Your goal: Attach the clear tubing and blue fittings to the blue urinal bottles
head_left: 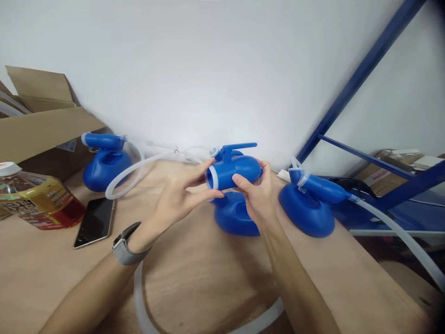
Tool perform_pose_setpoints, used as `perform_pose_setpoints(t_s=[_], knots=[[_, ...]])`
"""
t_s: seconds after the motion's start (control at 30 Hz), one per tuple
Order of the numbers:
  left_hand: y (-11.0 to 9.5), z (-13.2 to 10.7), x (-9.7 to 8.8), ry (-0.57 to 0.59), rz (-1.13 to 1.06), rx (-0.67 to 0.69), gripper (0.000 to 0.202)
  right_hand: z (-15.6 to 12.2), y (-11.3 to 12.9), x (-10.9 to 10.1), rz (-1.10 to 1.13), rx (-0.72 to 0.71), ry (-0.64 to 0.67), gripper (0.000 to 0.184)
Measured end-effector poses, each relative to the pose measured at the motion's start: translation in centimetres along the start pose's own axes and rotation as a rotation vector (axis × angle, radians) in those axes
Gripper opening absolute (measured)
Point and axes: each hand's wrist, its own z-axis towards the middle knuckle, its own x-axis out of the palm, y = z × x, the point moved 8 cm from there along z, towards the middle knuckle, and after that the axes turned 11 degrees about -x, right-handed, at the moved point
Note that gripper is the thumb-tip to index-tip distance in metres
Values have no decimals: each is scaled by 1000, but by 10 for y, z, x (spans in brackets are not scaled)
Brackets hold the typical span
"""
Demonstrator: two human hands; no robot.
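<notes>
Both hands hold a blue plastic urinal cup (239,171) with a white ring round its open mouth and a flat blue lever on top. My left hand (184,195) grips the ringed end between thumb and fingers. Around the rounded far end, my right hand (259,192) is closed, its thumb lying along the side. Just below and behind sits a blue urinal bottle (234,218), partly covered by the cup and my right hand. A translucent hose (141,297) curves over the table in front of me, passing behind my right forearm.
Similar blue bottles with cups and hoses stand at left (106,169) and right (308,211). Farther left are a phone (94,222), a drink bottle (38,197) and an open cardboard box (52,123). A blue metal rack (358,90) rises at right, beyond the wooden table (194,278).
</notes>
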Motion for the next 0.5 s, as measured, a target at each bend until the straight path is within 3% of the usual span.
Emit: perform_pose_setpoints(t_s=[0.13, 0.27, 0.37, 0.5], knots=[[-5, -4, 5, 11, 83, 70, 73, 3, 5, -4, -7, -48, 1, 76], [4, 2, 6, 50, 84, 48, 74, 6, 8, -5, -86, -69, 77, 80], [17, 14, -7, 66, -48, -74, 74, 2, 6, 2, -206, -9, 287, 91], [59, 30, -52, -152, -3, -325, 76, -4, -8, -5, -715, 18, 674, 106]])
